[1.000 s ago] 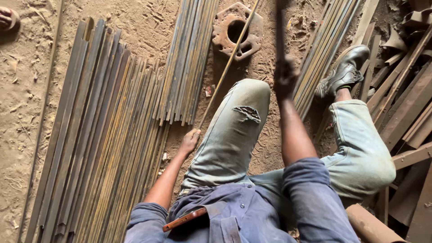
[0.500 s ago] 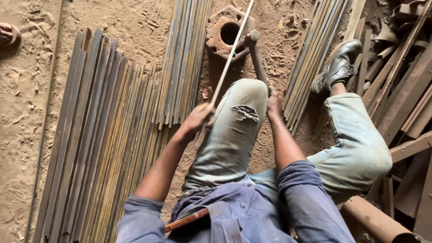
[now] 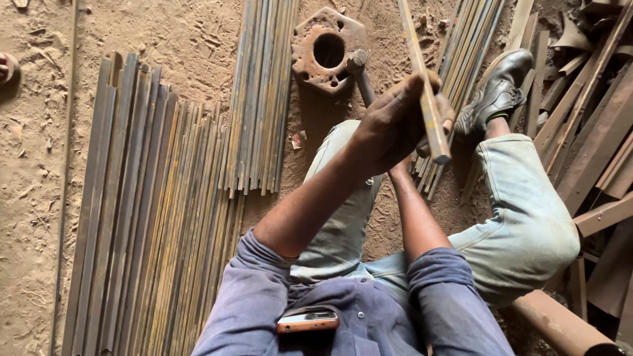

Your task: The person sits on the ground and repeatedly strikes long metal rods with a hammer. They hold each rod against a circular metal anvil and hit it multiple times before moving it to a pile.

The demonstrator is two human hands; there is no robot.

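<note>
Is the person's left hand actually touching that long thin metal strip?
Touching. The head view shows the left hand wrapped around the thin metal strip, fingers closed on it, with the strip's cut end sticking out just below the grip.

Sandy dirt floor (image 3: pixel 178 39) under rusty metal strips (image 3: pixel 151 217) and hexagonal plate (image 3: pixel 328 49)

A single camera, worn on the person's head, looks almost straight down over the chest and bent knees onto the sandy floor (image 3: pixel 178 39). It sits close to the body: the shirt front and both forearms fill the lower middle of the frame, with the left hand (image 3: pixel 395 122) raised near the lens. The top edge reaches past the metal block (image 3: pixel 328 49), while the rows of metal strips (image 3: pixel 151 217) run off the left and bottom edges.
</note>
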